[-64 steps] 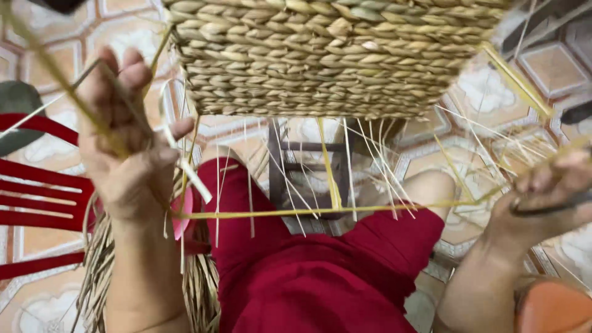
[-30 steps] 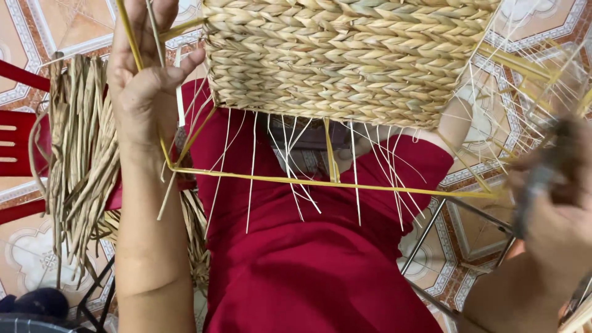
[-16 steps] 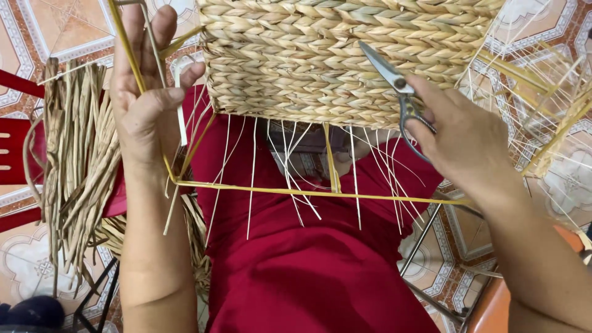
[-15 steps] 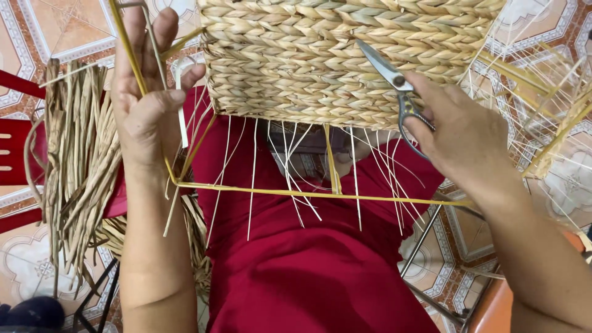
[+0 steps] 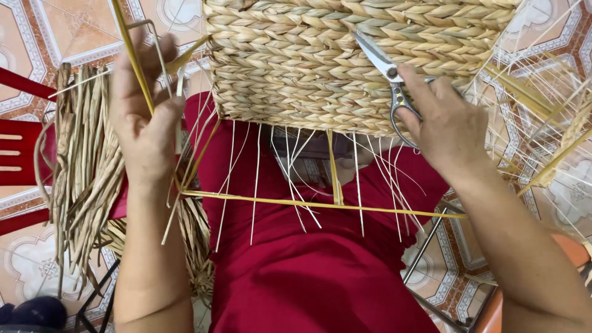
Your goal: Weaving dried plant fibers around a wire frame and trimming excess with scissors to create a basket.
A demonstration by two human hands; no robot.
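Head view is showing the right hand [image 5: 453,126] gripping scissors [image 5: 387,71], blades lying against the woven basket [image 5: 345,55] just past its fingers. Left hand [image 5: 143,117] fingers are clenching a yellow strand [image 5: 132,52].

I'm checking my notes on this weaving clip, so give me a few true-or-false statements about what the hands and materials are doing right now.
1. The right hand holds scissors against the woven basket. True.
2. The left hand is empty. False: it grips a yellow strand running up past the fingers.
3. A bundle of dried fibre hangs left of the left forearm. True.
4. The person's lap is covered in blue cloth. False: the cloth is red.
5. Thin pale strands hang loose below the basket's woven edge. True.
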